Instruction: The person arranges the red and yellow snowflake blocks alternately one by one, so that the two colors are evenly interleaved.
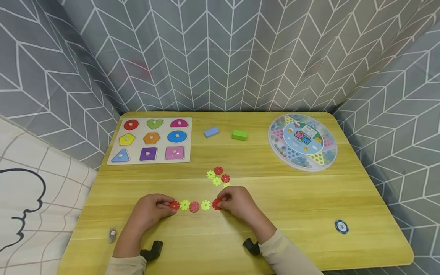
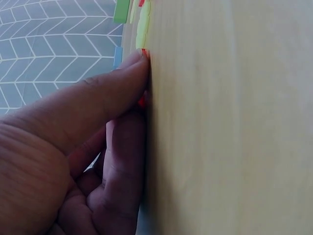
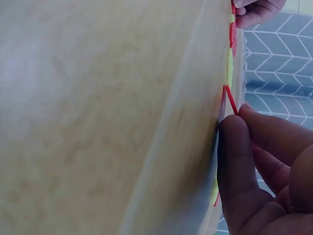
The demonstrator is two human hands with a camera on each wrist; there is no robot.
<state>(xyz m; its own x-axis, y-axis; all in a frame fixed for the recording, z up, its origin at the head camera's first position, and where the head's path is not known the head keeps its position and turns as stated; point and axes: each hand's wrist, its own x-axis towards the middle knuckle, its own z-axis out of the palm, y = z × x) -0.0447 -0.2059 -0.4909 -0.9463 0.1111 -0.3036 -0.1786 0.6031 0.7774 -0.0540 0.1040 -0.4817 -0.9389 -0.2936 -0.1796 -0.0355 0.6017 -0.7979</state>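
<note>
Notched plastic discs lie in a row on the table, alternating red and yellow-green. My left hand (image 1: 152,211) pinches the red disc (image 1: 174,205) at the row's left end between thumb and finger. At the right end, my right hand (image 1: 237,201) pinches another red disc (image 1: 216,204); in the right wrist view this red disc (image 3: 231,100) tilts up from the wood, its lower edge at a yellow-green one. Between them lie a yellow-green disc (image 1: 184,205), a red disc (image 1: 194,207) and a second yellow-green disc (image 1: 205,205). Several loose discs (image 1: 217,181) sit just beyond my right hand, one partly hidden by it.
A shape puzzle board (image 1: 137,151) lies back left, a round star-patterned game board (image 1: 302,142) back right. Between them sit a blue block (image 1: 211,132) and a green block (image 1: 239,135). A poker chip (image 1: 342,227) lies at right, a small grey object (image 1: 112,235) at left.
</note>
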